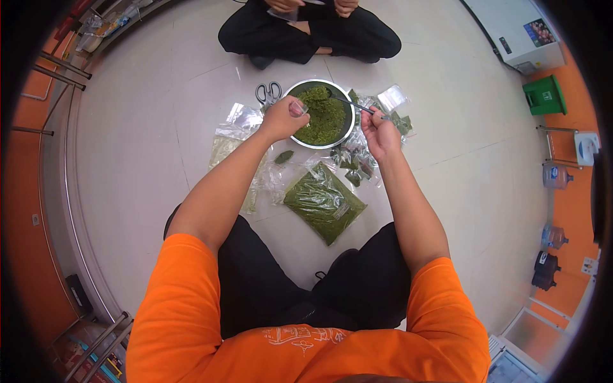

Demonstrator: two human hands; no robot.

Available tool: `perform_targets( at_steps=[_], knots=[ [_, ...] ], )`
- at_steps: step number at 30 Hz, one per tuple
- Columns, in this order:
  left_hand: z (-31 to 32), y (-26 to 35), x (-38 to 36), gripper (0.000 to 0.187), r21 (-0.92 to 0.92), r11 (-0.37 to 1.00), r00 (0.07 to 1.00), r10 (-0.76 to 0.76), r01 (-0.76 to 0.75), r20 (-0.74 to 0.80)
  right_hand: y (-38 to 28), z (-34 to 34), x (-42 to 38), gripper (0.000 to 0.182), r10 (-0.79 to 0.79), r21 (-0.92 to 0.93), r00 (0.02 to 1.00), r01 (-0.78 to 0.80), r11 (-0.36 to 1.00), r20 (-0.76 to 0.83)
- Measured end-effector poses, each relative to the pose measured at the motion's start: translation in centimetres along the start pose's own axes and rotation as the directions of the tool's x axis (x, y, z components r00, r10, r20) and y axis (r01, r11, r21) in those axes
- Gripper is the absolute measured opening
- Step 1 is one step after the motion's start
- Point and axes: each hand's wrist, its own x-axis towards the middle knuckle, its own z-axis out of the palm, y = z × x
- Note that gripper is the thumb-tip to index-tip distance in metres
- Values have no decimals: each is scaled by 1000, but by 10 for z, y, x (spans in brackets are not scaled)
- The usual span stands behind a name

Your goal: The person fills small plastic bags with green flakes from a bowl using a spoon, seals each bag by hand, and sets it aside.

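Observation:
A metal bowl (352, 121) of chopped green paste (324, 124) sits on the floor. My right hand (382, 135) is closed around the dark handle of a spoon (354, 104), whose head dips into the paste near the bowl's far side. At the bowl's left rim, my left hand (281, 120) pinches a small clear plastic bag (297, 110); its contents are hard to make out. Closer to me lies a big sealed bag of green paste (325, 203). A loose green leaf (283, 157) rests left of it.
Scissors (269, 93) lie left of the bowl. Clear plastic bags (244, 118) spread on the left, small filled green packets (353, 159) on the right. A clear box-like packet (392, 97) lies beyond those. Another person (310, 32) sits cross-legged opposite, holding plastic.

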Motion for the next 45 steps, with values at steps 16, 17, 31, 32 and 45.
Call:
perform_targets(
  at_steps=[16, 17, 31, 32, 45],
  knots=[
    [16, 22, 19, 51, 8, 1000, 1000, 13, -14, 23, -20, 20, -38, 23, -141, -326, 984, 170, 930, 112],
    [15, 23, 19, 51, 13, 1000, 999, 13, -14, 41, -19, 20, -39, 22, -165, -350, 977, 202, 915, 133],
    [20, 31, 14, 44, -93, 993, 992, 56, -66, -110, -22, 33, -64, 20, -352, -550, 657, 752, 363, 667],
    [20, 32, 14, 44, -107, 992, 992, 49, -62, -116, -20, 35, -66, 23, -391, -518, 619, 785, 341, 681],
    [10, -14, 30, 42, -30, 983, 958, 171, -182, -230, -18, 49, -61, 18, -436, -493, 740, 669, 556, 512]
  ],
)
